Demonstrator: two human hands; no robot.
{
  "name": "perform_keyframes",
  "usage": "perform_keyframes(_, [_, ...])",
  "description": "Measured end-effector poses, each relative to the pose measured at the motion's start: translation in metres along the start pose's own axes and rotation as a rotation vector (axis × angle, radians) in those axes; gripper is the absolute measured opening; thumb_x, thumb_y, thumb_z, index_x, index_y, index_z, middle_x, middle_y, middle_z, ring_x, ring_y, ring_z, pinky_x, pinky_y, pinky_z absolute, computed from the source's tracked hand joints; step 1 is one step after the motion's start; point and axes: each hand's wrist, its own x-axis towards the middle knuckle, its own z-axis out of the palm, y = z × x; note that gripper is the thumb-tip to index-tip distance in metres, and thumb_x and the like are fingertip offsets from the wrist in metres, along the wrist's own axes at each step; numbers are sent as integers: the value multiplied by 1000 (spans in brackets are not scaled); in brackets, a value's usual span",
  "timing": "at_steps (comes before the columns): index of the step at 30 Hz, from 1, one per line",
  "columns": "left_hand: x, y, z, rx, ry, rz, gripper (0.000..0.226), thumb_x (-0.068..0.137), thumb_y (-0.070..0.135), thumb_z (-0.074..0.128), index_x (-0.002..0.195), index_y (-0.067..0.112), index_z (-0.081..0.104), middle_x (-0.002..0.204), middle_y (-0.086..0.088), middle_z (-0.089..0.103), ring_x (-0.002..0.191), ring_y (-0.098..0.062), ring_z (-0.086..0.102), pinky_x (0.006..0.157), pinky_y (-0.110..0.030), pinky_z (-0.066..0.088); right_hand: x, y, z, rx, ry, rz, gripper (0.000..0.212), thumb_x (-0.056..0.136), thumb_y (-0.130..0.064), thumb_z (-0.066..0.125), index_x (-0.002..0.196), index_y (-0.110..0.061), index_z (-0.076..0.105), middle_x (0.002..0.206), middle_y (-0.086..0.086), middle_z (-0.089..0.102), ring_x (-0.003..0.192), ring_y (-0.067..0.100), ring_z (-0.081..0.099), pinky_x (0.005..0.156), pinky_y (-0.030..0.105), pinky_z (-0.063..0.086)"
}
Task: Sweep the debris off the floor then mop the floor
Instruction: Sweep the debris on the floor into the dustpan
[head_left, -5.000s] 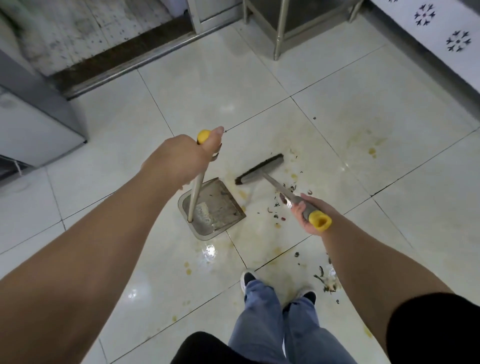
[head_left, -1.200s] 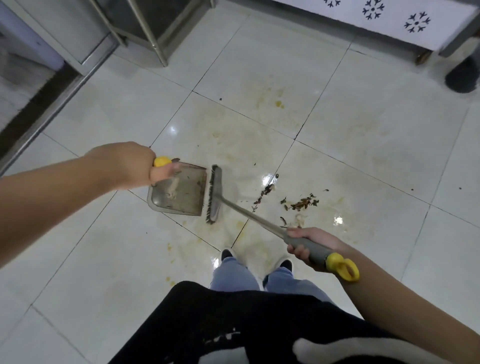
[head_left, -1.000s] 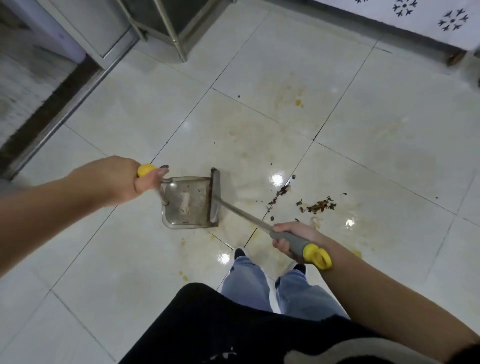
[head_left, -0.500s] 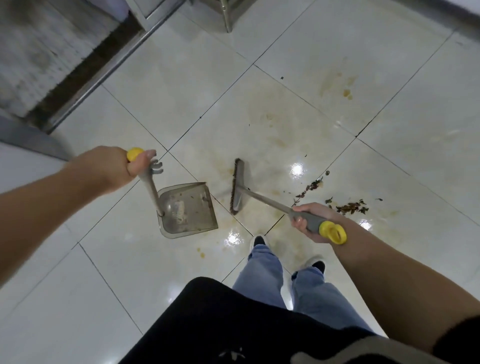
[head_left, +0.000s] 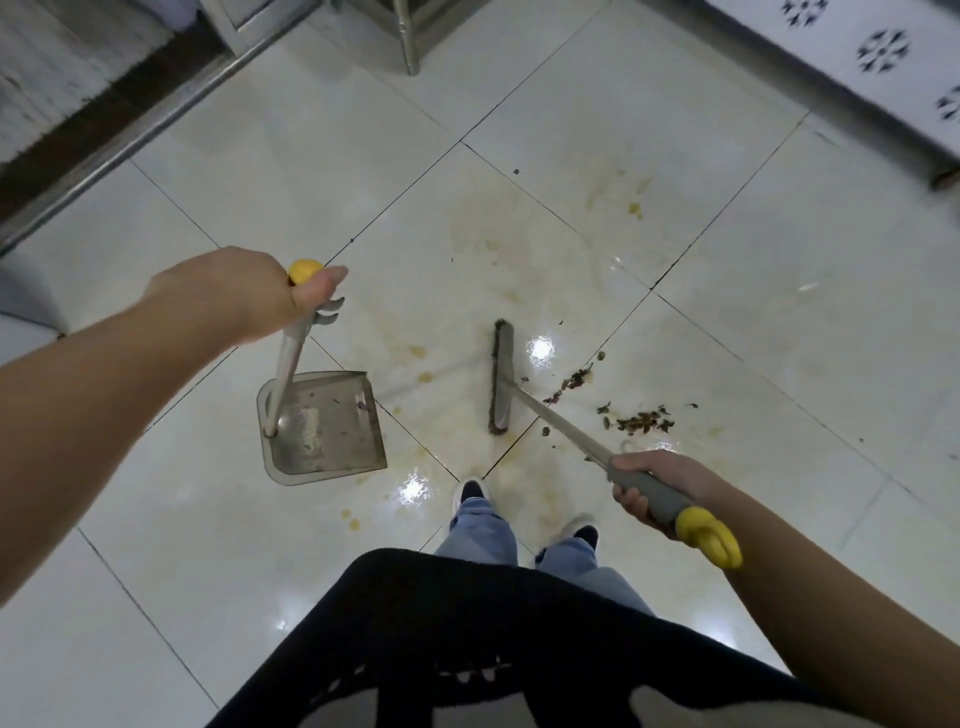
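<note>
Broom head (head_left: 502, 376) now apart from dustpan (head_left: 324, 421), left hand (head_left: 244, 296) and right hand (head_left: 657, 483) gripping handles; debris (head_left: 636, 418) lies behind bristles, so reach past it, sweep panward.

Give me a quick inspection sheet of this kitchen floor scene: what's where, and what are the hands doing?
Surface: glossy white tile floor, with yellowish stains.
Job's things: dustpan resting on the floor; broom head apart from it, to its right; no mop in view.
Clutter: debris scattered right of the broom head; a few bits inside the dustpan.
Hands: left hand grips the dustpan handle; right hand grips the broom handle.
Cables: nothing seen.
Surroundings: metal door threshold upper left; metal table leg at top; patterned panel upper right.
</note>
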Motion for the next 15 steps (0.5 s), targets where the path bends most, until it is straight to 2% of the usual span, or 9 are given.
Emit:
perform_keyframes(3, [-3, 7, -7, -12, -25, -15, 98, 62, 85, 4, 65, 5, 61, 61, -13, 55, 66, -27, 53, 62, -32, 37, -11, -9, 8, 1, -37, 32, 18, 97, -16, 47, 86, -1, 47, 48, 9, 53, 27, 11, 46, 28, 13, 39])
perform_keyframes(5, [-6, 4, -8, -8, -3, -29, 92, 71, 81, 11, 59, 2, 57, 52, -13, 54, 58, -24, 52, 52, -29, 30, -14, -12, 16, 77, -114, 81, 23, 97, -19, 45, 82, -1, 47, 49, 9, 53, 27, 10, 45, 27, 12, 38])
perform_keyframes(9, [-13, 8, -13, -54, 45, -25, 83, 80, 72, 16, 48, 2, 46, 40, -14, 48, 50, -23, 49, 49, -28, 26, 2, -12, 37, 261, -248, 92, 25, 97, -22, 44, 84, -1, 49, 57, 9, 53, 29, 10, 48, 29, 12, 40])
perform_keyframes(12, [-17, 31, -19, -102, 45, 14, 79, 85, 68, 18, 47, 3, 42, 38, -12, 44, 47, -23, 47, 49, -28, 26, 20, -16, 44, 302, -232, 30, 28, 98, -22, 43, 85, 2, 50, 70, 8, 49, 30, 10, 50, 29, 13, 41])
perform_keyframes(15, [-17, 64, -23, -114, 27, 89, 78, 85, 69, 18, 47, 5, 41, 42, -10, 43, 50, -21, 46, 50, -29, 27, 29, -19, 28, 398, -176, -22, 28, 99, -22, 43, 88, 3, 49, 74, 6, 46, 29, 11, 50, 30, 14, 43])
